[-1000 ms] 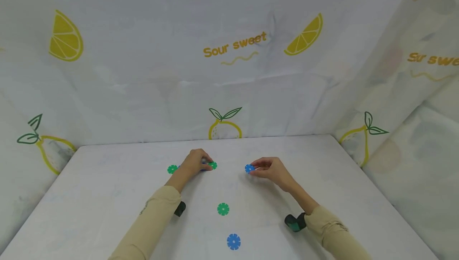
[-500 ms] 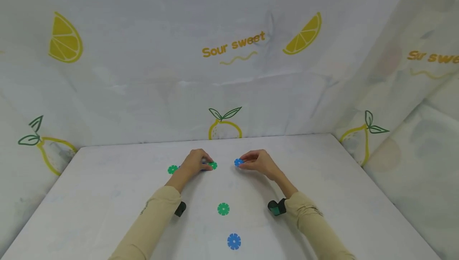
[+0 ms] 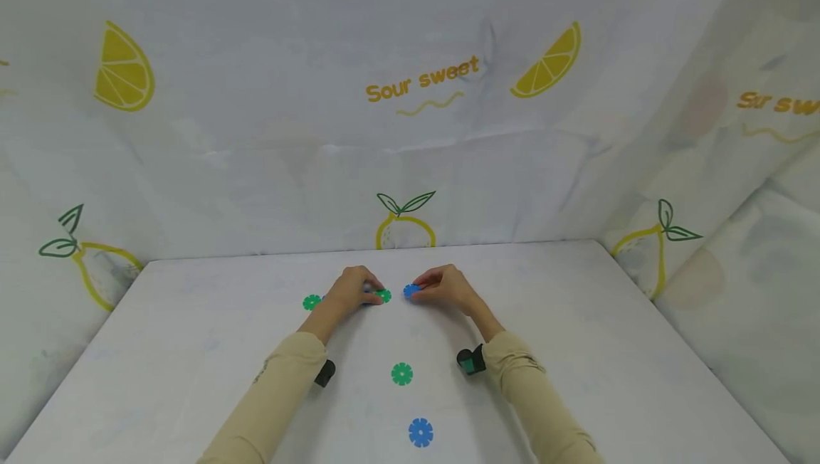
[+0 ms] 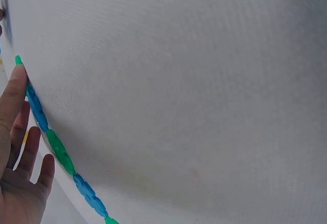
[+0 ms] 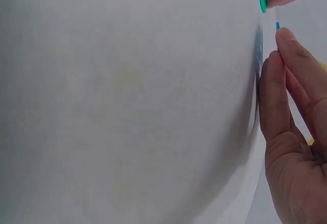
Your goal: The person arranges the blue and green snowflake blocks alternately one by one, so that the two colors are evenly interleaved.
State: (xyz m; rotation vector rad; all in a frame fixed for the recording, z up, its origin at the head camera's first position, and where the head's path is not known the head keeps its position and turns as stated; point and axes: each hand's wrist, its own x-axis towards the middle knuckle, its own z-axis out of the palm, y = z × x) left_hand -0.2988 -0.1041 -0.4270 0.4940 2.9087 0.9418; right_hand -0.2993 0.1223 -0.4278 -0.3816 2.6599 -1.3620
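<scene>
A row of joined notched plastic discs, green and blue by turns, runs beneath my left hand (image 3: pixel 349 292). In the left wrist view its middle green disc (image 4: pixel 60 151) and blue discs (image 4: pixel 89 194) show edge-on. My left thumb and fingers pinch the green disc (image 3: pixel 386 296) at the row's right end. The row's far left green disc (image 3: pixel 312 302) shows past the wrist; the discs between are mostly hidden by the hand. Just to the right, my right hand (image 3: pixel 447 287) pinches a loose blue disc (image 3: pixel 411 292) by its edge, with a small gap between it and the green one.
A loose green disc (image 3: pixel 402 373) lies on the white table (image 3: pixel 608 350) between the forearms. Nearer the front is another blue disc (image 3: pixel 421 433). Behind the table hangs a white cloth (image 3: pixel 288 186) printed with lemons. Dark wrist cameras (image 3: pixel 470 361) hang below both sleeves.
My right hand has carried its blue disc leftward, close to the green disc at the row's end. My left hand has kept its hold and hardly moved.
</scene>
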